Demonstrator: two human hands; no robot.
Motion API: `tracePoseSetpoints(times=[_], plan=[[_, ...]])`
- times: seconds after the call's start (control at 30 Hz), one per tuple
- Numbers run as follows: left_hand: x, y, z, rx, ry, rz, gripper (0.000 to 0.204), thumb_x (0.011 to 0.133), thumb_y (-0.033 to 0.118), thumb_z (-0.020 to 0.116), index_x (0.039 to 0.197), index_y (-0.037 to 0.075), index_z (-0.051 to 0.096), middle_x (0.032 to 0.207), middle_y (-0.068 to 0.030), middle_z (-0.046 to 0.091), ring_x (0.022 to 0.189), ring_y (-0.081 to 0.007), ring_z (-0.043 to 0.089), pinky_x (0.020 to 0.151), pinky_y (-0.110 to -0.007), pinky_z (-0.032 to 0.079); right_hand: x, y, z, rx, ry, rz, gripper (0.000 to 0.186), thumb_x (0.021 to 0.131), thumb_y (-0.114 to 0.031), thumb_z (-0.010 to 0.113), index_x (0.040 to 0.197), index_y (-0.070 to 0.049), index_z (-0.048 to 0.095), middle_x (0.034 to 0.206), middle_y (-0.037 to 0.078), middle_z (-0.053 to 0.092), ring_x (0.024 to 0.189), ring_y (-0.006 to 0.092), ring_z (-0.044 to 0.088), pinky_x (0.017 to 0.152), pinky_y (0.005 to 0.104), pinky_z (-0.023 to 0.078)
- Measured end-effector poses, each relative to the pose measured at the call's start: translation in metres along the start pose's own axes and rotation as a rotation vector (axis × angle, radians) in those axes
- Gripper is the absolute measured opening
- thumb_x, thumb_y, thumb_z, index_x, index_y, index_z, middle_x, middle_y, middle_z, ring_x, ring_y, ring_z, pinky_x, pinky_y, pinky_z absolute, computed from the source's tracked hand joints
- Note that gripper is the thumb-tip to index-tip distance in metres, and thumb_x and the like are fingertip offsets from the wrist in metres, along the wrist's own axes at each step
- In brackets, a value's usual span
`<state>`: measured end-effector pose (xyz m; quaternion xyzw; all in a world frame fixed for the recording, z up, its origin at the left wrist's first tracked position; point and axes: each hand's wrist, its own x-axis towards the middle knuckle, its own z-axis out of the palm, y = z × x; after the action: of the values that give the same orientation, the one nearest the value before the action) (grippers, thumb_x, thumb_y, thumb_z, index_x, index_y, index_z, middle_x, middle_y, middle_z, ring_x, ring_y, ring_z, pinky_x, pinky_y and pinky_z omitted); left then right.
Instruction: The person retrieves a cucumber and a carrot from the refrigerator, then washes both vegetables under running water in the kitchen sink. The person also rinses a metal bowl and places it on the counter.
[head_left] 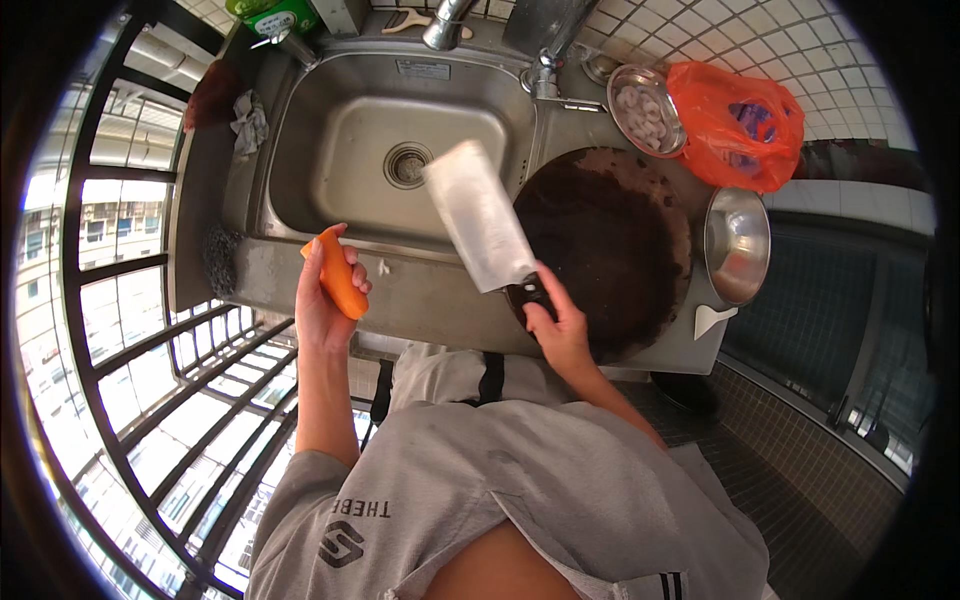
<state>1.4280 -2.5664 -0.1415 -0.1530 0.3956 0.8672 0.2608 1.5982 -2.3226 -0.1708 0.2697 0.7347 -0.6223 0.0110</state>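
My left hand (327, 290) is closed around a peeled orange carrot (340, 275), held up at the front left of the sink. With my right hand (562, 325) I grip the black handle of a cleaver (480, 215). Its broad steel blade points away and leftward, over the front right part of the steel sink (330, 130). Just right of the blade lies a dark, round, wet-looking cutting board (610, 250); the cleaver's handle is above its left edge. Carrot and cleaver are well apart.
A bowl of pale, shrimp-like pieces (645, 115) stands behind the board, beside a red plastic bag (740, 125). An empty metal bowl (738, 245) and a white scraper-like piece (712, 320) lie at right. The faucet (446, 25) rises behind the sink; a dark scouring pad (220, 262) sits front left.
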Motion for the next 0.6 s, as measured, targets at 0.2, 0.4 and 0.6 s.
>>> tracePoseSetpoints(times=[0.2,0.4,0.6], plan=[[0.015,0.016,-0.015,0.009,0.02,-0.01,0.04,0.093,0.034,0.05,0.121,0.005,0.045,0.085,-0.0052,0.051,0.065,-0.0143,0.049,0.058,-0.027,0.042,0.001,-0.025,-0.02,-0.566,0.286,-0.457,0.044,0.083,-0.014,0.065,0.124,-0.004,0.051,0.095,0.02,0.064,0.078,0.0344,0.065,0.066,0.0363,0.052],[0.018,-0.001,-0.005,-0.007,-0.005,-0.013,0.041,0.093,0.035,0.05,0.121,0.005,0.046,0.085,-0.0056,0.052,0.066,-0.014,0.05,0.059,-0.027,0.044,-0.035,0.003,-0.119,-0.951,0.373,-0.43,0.041,0.083,-0.011,0.06,0.123,-0.004,0.053,0.091,0.013,0.056,0.078,0.0301,0.058,0.067,0.0369,0.048],[0.019,-0.019,0.021,-0.013,-0.037,-0.083,0.043,0.092,0.037,0.054,0.121,0.006,0.046,0.083,-0.005,0.054,0.064,-0.0153,0.051,0.058,-0.028,0.044,-0.044,0.016,-0.139,-0.995,0.355,-0.395,0.043,0.081,-0.01,0.061,0.123,-0.003,0.052,0.106,0.013,0.053,0.094,0.0315,0.053,0.082,0.0393,0.044]])
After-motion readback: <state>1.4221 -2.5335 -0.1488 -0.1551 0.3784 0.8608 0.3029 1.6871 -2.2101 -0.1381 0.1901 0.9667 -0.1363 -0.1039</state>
